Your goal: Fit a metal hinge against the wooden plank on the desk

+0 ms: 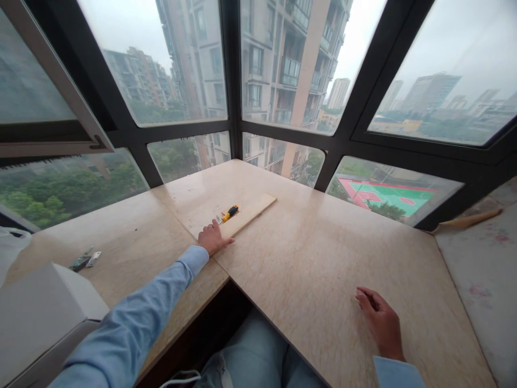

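Note:
My left hand (213, 238) reaches out to the near left end of a flat, pale wooden board (256, 209). Its thumb lies along the board's near edge and its fingers are at the end, gripping it. On the board rests a screwdriver (230, 213) with a yellow and black handle, just beyond my fingers. Small metal pieces (218, 219) lie beside it, too small to make out. Farther right, my right hand (382, 322) is loosely curled over the tabletop, thumb close to the fingertips. Nothing shows in it.
The marble-patterned tabletop (307, 269) fills the window corner. Metal hinge-like parts (86, 260) lie at left, behind a white box (48, 307) and a white plastic bag (12, 245). Dark window frames (236, 116) border the back. A white cable (181, 379) hangs near my lap.

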`<state>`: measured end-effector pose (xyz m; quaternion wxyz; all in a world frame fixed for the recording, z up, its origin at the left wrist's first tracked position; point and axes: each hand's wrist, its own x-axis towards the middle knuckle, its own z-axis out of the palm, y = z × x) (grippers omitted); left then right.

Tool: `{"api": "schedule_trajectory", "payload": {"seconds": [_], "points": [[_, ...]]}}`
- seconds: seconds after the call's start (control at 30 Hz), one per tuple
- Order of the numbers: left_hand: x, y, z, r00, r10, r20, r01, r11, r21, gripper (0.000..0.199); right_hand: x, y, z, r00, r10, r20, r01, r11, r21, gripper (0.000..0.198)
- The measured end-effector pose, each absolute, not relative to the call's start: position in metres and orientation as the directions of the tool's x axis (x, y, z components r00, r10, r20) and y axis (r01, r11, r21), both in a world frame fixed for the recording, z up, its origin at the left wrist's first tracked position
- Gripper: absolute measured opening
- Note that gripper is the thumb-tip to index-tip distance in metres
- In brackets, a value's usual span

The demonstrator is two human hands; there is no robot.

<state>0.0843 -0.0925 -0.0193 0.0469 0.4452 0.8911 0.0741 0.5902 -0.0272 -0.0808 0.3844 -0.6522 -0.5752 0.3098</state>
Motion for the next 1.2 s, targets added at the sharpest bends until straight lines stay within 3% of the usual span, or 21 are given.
{"api": "schedule_trajectory", "payload": {"seconds": [0.13, 0.47, 0.7, 1.2], "points": [[0.080, -0.109, -0.024, -0.553, 0.832, -0.044, 0.813, 0.550, 0.192, 0.107, 0.591, -0.029, -0.079, 0.149, 0.988, 0.028, 0.528, -0.055, -0.847, 0.056], [0.065, -0.129, -0.040, -0.493, 0.863, 0.114, 0.827, 0.423, 0.371, 0.091, 0.592, -0.029, -0.080, 0.137, 0.986, 0.094, 0.559, 0.002, -0.829, 0.053], [0.057, -0.134, -0.052, -0.546, 0.813, 0.202, 0.760, 0.380, 0.527, 0.105, 0.591, -0.031, -0.078, 0.129, 0.985, 0.111, 0.568, 0.018, -0.823, 0.051], [0.065, -0.132, -0.036, -0.485, 0.830, 0.275, 0.831, 0.339, 0.442, 0.097, 0.591, -0.029, -0.080, 0.139, 0.984, 0.110, 0.521, 0.022, -0.853, 0.050]]}}
